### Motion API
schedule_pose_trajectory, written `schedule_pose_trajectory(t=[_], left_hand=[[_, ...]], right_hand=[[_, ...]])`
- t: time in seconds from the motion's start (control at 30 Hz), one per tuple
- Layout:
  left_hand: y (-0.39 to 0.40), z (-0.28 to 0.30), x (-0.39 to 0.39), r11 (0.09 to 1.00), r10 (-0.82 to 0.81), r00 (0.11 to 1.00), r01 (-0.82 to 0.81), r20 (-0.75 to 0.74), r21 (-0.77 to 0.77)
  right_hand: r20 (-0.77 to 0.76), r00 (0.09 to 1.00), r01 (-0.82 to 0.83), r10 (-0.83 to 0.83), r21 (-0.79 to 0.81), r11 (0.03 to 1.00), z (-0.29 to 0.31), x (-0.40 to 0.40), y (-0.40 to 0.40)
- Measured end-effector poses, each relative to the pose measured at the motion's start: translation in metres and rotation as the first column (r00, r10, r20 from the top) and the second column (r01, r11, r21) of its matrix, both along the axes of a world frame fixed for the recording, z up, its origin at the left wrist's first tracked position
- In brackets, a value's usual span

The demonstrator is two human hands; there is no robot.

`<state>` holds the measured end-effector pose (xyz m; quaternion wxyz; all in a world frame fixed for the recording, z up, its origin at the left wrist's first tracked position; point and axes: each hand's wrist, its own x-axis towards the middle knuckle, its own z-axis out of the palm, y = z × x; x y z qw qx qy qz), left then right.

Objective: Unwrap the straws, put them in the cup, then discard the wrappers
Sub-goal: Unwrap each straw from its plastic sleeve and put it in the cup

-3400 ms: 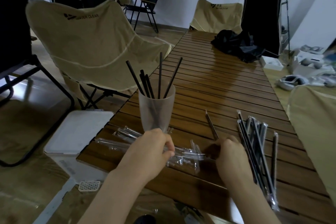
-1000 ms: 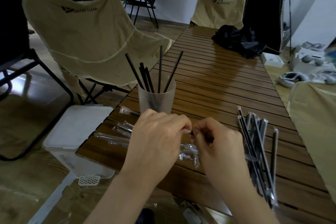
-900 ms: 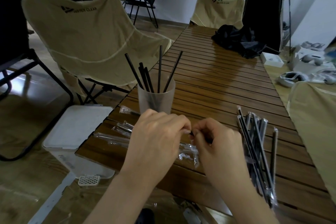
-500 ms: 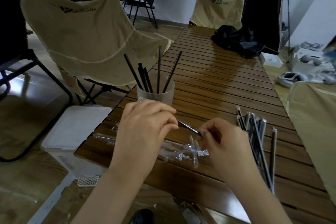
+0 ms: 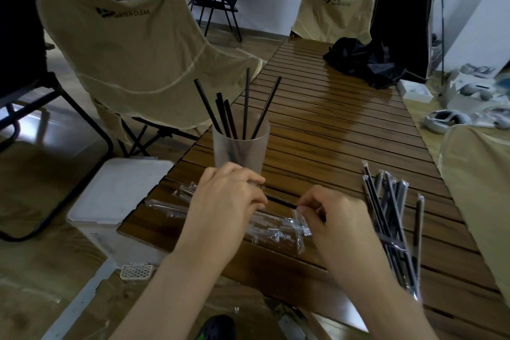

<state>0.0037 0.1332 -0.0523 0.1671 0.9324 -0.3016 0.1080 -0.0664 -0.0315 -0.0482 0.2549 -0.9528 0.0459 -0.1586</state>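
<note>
Pinching opposite ends of one thin black straw [image 5: 281, 199], the left hand [image 5: 226, 201] and right hand [image 5: 339, 218] hold it low over the slatted wooden tabletop [image 5: 331, 124], each grip closed to fingertip width around it; its clear wrapper is hard to make out. At 12 o'clock from the left hand stands a frosted, translucent cup [image 5: 240, 148] with six black straws [image 5: 246, 107] fanning out of it. Empty crinkled clear wrappers [image 5: 276, 228] lie beneath and between the hands, more at 9 o'clock. At 3 o'clock from the right hand lies a bundle of wrapped straws [image 5: 392, 218], dark sticks in glossy sleeves. A white bin [image 5: 121, 193] sits on the floor beside the tabletop's left edge.
</note>
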Motion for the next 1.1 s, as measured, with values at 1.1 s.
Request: schedule_pose_trajectory(t=[1.1], left_hand=[[0.007,0.008,0.001,0.989,-0.134,0.969,0.118,-0.206,-0.089]], right_hand=[[0.187,0.975,-0.125,0.123,-0.002,0.992,-0.010,0.006,0.006]])
